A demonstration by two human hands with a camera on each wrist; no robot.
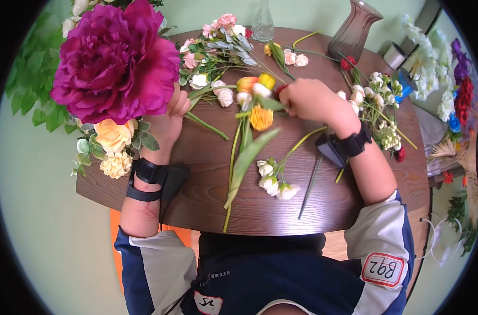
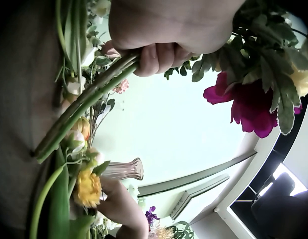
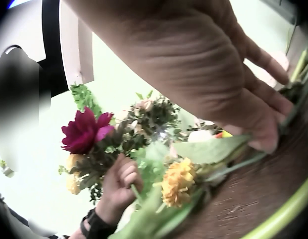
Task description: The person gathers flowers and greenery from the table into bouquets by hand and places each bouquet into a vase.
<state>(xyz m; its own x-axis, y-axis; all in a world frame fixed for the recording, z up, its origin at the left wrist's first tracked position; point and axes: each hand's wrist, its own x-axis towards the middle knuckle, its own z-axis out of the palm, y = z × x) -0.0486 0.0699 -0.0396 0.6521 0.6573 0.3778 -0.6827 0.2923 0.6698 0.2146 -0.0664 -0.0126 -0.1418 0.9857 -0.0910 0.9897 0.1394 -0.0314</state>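
My left hand (image 1: 172, 107) grips the green stems (image 2: 89, 107) of a bouquet held up at the left. A large magenta peony (image 1: 118, 60) tops it, with a peach rose (image 1: 114, 135) and a cream flower (image 1: 116, 164) below. The bare stem ends show beneath the fist in the left wrist view. Over the middle of the table, my right hand (image 1: 315, 105) has thumb and fingertips together at a thin green stem (image 3: 243, 163) low over the wood. Beside those fingers are a yellow carnation-like flower (image 1: 261, 118), a broad green leaf (image 3: 211, 150) and an orange-yellow tulip (image 1: 247, 84).
On the brown table (image 1: 197, 205), white flowers (image 1: 273, 184) lie near the front and more white blooms (image 1: 378, 97) at the right. Pink flowers (image 1: 226, 22) lie at the back. A clear glass vase (image 1: 262, 23) and a smoky ribbed vase (image 1: 353, 31) stand at the far edge.
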